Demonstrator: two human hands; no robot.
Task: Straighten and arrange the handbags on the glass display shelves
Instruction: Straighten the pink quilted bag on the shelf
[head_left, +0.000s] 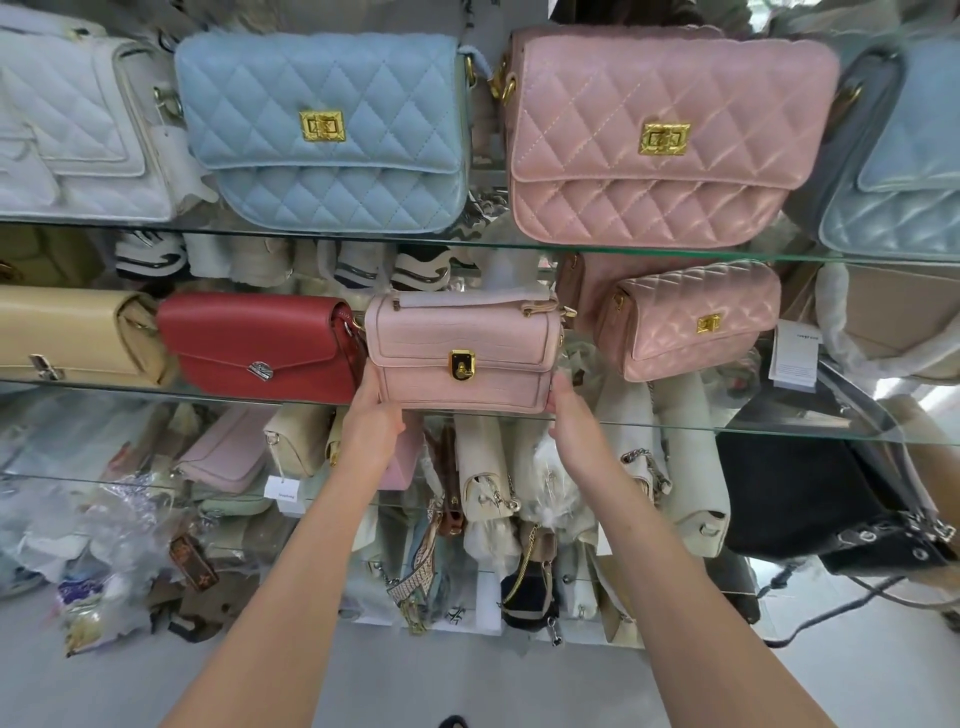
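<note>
I have the pink handbag (462, 338) between both hands on the middle glass shelf (727, 427); the left grip (371, 415) clasps its lower left corner, thumb up the side, fingers tucked out of sight behind; the right grip (566, 415) clasps the lower right corner the same way; the bag stands upright, gold clasp (461, 362) facing me, base at the shelf's front edge; a red handbag (260, 343) sits just beside it on the left, a small quilted handbag (685, 325) near on the right.
</note>
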